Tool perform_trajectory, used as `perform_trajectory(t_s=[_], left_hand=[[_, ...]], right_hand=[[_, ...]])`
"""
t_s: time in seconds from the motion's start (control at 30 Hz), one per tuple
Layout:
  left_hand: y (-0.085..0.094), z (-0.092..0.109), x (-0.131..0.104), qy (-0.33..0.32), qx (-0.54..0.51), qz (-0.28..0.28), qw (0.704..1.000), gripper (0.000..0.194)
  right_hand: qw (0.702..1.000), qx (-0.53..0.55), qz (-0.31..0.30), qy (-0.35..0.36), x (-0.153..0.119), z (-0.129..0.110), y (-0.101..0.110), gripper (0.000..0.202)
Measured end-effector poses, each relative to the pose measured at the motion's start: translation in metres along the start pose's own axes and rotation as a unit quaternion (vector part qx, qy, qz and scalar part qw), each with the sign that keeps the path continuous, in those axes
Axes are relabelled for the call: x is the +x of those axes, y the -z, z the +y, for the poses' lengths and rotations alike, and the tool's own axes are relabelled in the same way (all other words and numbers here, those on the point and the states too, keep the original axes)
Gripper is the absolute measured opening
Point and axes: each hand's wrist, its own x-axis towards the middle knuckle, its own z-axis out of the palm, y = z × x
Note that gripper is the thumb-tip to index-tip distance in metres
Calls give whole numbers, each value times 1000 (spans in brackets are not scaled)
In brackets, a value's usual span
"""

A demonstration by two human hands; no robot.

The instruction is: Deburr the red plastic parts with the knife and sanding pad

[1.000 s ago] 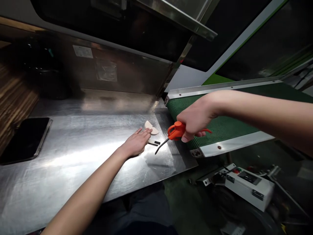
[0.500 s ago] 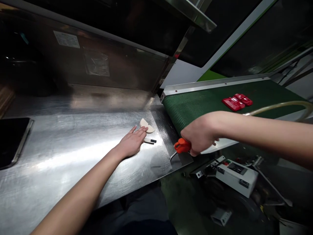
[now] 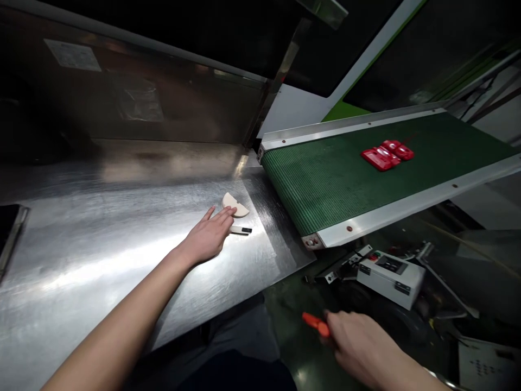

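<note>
My left hand (image 3: 209, 236) lies on the metal table (image 3: 97, 233), its fingers stretched out and its fingertips touching a cream half-round piece (image 3: 235, 205). Partly under the same hand is a slim light tool with a dark end (image 3: 246, 231). My right hand (image 3: 358, 342) is closed round an orange-handled tool (image 3: 317, 325), low and to the right, beyond the table's edge. Its fingers are partly blurred.
A green conveyor belt (image 3: 325, 174) with red plastic parts (image 3: 386, 155) on it stands right of the table. Below it is a grey control box (image 3: 391, 278). A dark tablet-like device (image 3: 10, 231) lies at the left edge.
My right hand has moved down with the orange-handled tool, away from the table's corner and the belt's end. The view has shifted slightly; my left hand stays by the cream piece.
</note>
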Motion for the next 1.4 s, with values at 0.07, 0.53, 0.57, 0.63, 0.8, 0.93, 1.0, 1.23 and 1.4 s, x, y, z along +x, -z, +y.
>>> perform_trajectory(t_s=[0.07, 0.53, 0.57, 0.63, 0.8, 0.93, 1.0, 1.23, 1.4], left_hand=[[0, -1, 1, -1, 5, -2, 1000, 32], [-4, -5, 3, -4, 46, 20, 999, 28], [-4, -6, 3, -5, 46, 20, 999, 29], [-5, -9, 4, -9, 44, 22, 999, 29], [-7, -15, 6, -21, 41, 24, 999, 29], [-7, -19, 7, -29, 47, 27, 998, 29], [-7, -20, 8, -31, 52, 28, 998, 29], [-6, -25, 10, -47, 51, 31, 997, 28], [-5, -28, 12, -59, 51, 33, 996, 25]], right_hand=[[998, 55, -42, -1, 2, -11, -1, 15], [979, 205, -9, -14, -18, 8, -7, 16], [980, 195, 2, -32, -16, 12, -10, 19], [980, 190, 17, -64, -10, 19, -19, 24], [962, 266, 36, -54, 12, 12, -49, 19], [938, 331, 76, -63, 23, -3, -61, 27], [924, 372, 71, -44, 16, -1, -66, 23], [871, 459, 141, -103, -18, 44, -111, 14], [820, 520, 212, -107, 17, 45, -146, 6]])
